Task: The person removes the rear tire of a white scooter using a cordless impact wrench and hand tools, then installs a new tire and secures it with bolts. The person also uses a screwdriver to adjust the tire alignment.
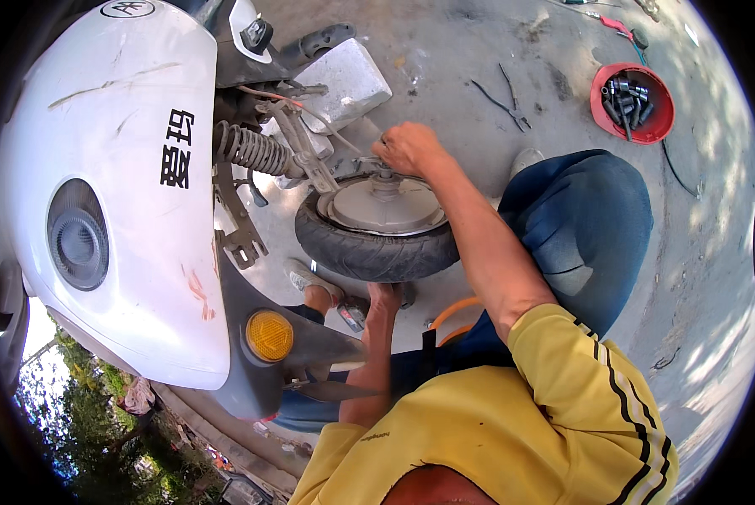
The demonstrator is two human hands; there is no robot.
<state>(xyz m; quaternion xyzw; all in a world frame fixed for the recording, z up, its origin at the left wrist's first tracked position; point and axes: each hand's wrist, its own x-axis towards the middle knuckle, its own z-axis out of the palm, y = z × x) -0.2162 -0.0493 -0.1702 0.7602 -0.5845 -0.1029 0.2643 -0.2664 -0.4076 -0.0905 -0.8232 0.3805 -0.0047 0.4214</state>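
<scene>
Apparently, the wheel [377, 257] is being steadied between two hands, low near the centre of the view, just right of the scooter's white body panel [142, 244]. The right hand [409, 150] is placed at its 12 o'clock, fingers curled in by the axle [385, 183]; whether that grip is closed on the axle's end or on a small part cannot be told. The left hand [384, 293] is set against the tyre's 6 o'clock edge, presumably for support; its fingers are hidden, so its grip cannot be judged. The hub cover [407, 212] is turned upward, perhaps so that the axle can be reached; the axle's long axis is pointed towards 12 o'clock, while the wheel's broad outline is stretched roughly from 9 to 3. The coil spring [255, 150] is seen at the wheel's 10 o'clock. On the ground [453, 50], pliers [515, 111] are left at 1 o'clock, and sockets [626, 99] are gathered in a red bowl [664, 114] at 2, probably to be kept together within reach.
</scene>
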